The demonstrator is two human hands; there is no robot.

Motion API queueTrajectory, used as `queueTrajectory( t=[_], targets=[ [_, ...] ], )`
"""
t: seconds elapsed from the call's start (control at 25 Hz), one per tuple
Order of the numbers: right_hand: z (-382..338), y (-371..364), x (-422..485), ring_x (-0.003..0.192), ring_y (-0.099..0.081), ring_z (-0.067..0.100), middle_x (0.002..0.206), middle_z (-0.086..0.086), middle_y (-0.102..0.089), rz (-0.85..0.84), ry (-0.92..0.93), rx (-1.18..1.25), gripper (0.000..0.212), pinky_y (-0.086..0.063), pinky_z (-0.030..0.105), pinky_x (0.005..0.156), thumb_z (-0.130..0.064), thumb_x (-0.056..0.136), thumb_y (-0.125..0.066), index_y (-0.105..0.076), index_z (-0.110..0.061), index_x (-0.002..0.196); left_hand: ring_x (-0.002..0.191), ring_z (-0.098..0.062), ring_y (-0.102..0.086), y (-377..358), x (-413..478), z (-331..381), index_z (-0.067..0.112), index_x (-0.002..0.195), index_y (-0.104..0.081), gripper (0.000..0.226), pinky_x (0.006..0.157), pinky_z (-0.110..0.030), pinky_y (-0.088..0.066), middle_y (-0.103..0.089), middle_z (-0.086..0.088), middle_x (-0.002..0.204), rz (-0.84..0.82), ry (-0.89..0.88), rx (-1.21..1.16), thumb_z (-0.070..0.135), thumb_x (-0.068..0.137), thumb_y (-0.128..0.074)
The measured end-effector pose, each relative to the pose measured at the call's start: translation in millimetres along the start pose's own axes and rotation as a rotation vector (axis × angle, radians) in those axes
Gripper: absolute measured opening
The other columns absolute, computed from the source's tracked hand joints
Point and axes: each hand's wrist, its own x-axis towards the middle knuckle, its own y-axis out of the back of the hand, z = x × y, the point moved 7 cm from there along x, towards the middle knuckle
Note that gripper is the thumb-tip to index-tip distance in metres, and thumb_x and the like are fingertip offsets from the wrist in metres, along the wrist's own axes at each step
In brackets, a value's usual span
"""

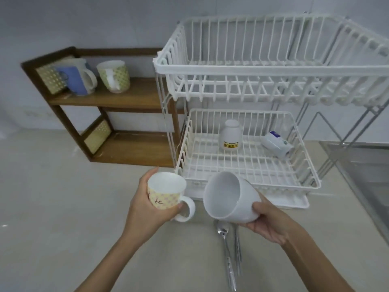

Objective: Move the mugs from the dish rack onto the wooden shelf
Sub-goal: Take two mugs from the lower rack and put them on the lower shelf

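Left hand (145, 209) clamps the yellow mug (165, 191), right hand (267, 220) the tilted white mug (228, 199), both above the desk (52, 207). Shelf (117, 95) lies up-left, nearer the left hand, beside the rack (248, 66).

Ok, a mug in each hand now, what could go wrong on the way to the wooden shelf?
1. The white mug is tilted on its side in the right hand, gripped by its base; it may slip.
2. The top of the wooden shelf already holds the blue mug and green patterned mug; setting down the yellow patterned mug in the left hand could knock them.
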Motion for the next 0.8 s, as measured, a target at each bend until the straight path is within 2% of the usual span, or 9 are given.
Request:
queueTrajectory(
  t=[0.08, 0.2, 0.28, 0.32, 0.44, 0.56, 0.64, 0.8],
  targets=[
    [22.5, -28.2, 15.1, 0.107, -0.061, 0.031, 0.124, 0.011, -0.056, -0.055, -0.053, -0.040, 0.080, -0.056, 0.042, 0.078, -0.022, 0.046, -0.094, -0.063, -0.026, 0.120, 0.101, -0.002, -0.057, 24.8, 3.1, -13.1, 0.067, 0.116, -0.036, 0.094, 0.057, -0.018, -0.057, -0.050, 0.040, 0.107, 0.049, 0.017, 0.012, 0.035, 0.047, -0.091],
    [56.4, -66.6, 43.9, 0.105, -0.061, 0.029, 0.121, 0.010, -0.054, -0.078, -0.085, 0.021, 0.075, -0.054, 0.044, 0.083, -0.012, 0.048, -0.090, -0.063, -0.025, 0.116, 0.100, -0.007, -0.054, 68.4, 15.0, -37.5, 0.065, 0.117, -0.034, 0.091, 0.063, -0.017, -0.054, -0.049, 0.034, 0.107, 0.122, 0.047, 0.079, 0.043, 0.048, -0.089],
    [77.0, -90.5, 72.6, 0.107, -0.060, 0.031, 0.124, 0.012, -0.054, -0.037, -0.098, 0.001, 0.072, -0.053, 0.047, 0.086, -0.008, 0.052, -0.083, -0.058, -0.021, 0.119, 0.102, -0.008, -0.052, 103.6, 29.7, -57.2, 0.062, 0.116, -0.034, 0.089, 0.064, -0.011, -0.048, -0.049, 0.028, 0.108, 0.178, 0.062, 0.111, 0.047, 0.047, -0.088],
    [84.0, -99.5, 88.5, 0.108, -0.060, 0.033, 0.126, 0.014, -0.052, 0.011, -0.104, -0.021, 0.071, -0.055, 0.046, 0.085, -0.009, 0.054, -0.080, -0.054, -0.018, 0.120, 0.102, -0.008, -0.052, 118.5, 38.7, -65.3, 0.059, 0.118, -0.034, 0.090, 0.067, -0.013, -0.048, -0.049, 0.024, 0.110, 0.197, 0.067, 0.134, 0.049, 0.047, -0.088],
    [105.3, -117.6, 140.7, 0.104, -0.064, 0.032, 0.128, 0.018, -0.055, 0.210, -0.131, -0.052, 0.075, -0.058, 0.038, 0.073, -0.021, 0.058, -0.084, -0.048, -0.012, 0.123, 0.102, -0.013, -0.053, 162.3, 69.8, -91.3, 0.049, 0.125, -0.031, 0.096, 0.080, -0.032, -0.050, -0.049, 0.017, 0.114, 0.233, 0.107, 0.190, 0.056, 0.046, -0.085],
    [120.8, -136.8, 184.0, 0.082, -0.068, 0.027, 0.102, 0.017, -0.070, 0.285, -0.135, 0.138, 0.068, -0.058, 0.029, 0.063, -0.034, 0.066, -0.078, -0.052, -0.010, 0.123, 0.104, -0.018, -0.057, 192.5, 106.8, -115.0, 0.044, 0.126, -0.033, 0.095, 0.082, -0.034, -0.048, -0.052, 0.014, 0.112, 0.224, 0.140, 0.243, 0.057, 0.047, -0.084],
    [125.2, -144.3, 206.2, 0.082, -0.067, 0.028, 0.094, 0.018, -0.072, 0.303, -0.108, 0.239, 0.065, -0.059, 0.032, 0.067, -0.033, 0.067, -0.075, -0.053, -0.005, 0.121, 0.106, -0.020, -0.057, 204.6, 131.0, -126.3, 0.041, 0.126, -0.036, 0.093, 0.084, -0.034, -0.048, -0.056, 0.009, 0.115, 0.210, 0.149, 0.272, 0.059, 0.047, -0.082],
    [122.3, -157.2, 237.0, 0.089, -0.068, 0.033, 0.106, 0.022, -0.068, 0.283, -0.072, 0.217, 0.063, -0.059, 0.041, 0.077, -0.032, 0.069, -0.073, -0.052, -0.004, 0.121, 0.114, -0.025, -0.057, 203.5, 178.7, -133.7, 0.033, 0.130, -0.041, 0.095, 0.092, -0.040, -0.050, -0.057, 0.000, 0.126, 0.162, 0.098, 0.320, 0.048, 0.048, -0.085]
  ],
)
